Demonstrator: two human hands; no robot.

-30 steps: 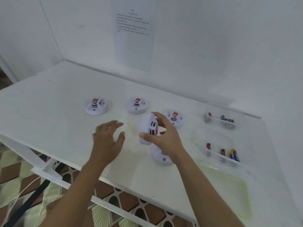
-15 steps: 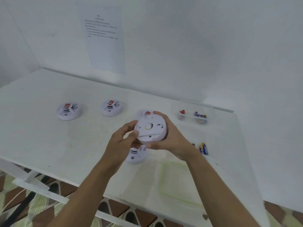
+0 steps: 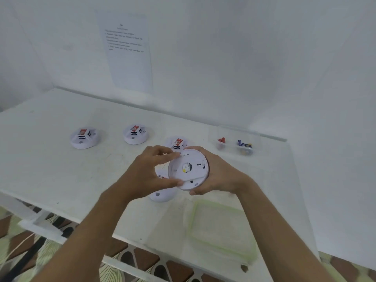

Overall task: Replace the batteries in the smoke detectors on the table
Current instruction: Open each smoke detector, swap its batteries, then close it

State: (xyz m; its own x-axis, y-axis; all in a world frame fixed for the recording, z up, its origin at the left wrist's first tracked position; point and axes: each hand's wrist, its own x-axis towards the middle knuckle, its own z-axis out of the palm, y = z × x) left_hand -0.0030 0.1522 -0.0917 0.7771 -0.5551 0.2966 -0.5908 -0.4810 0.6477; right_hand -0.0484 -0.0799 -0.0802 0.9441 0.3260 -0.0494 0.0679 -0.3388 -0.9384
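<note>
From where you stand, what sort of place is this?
Probably a staged workstation rather than a home: a white table against blank walls, a printed sheet on the wall, and smoke detectors in a row beside a clear box of batteries.

Wall notice [image 3: 126, 51] print illegible; nearest table detector [image 3: 161, 196] partly hidden.

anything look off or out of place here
Nothing stands out. Three smoke detectors sit flat in a row, a fourth detector lies below the lifted detector gripped by the left hand and right hand; batteries lie inside the clear box.
</note>
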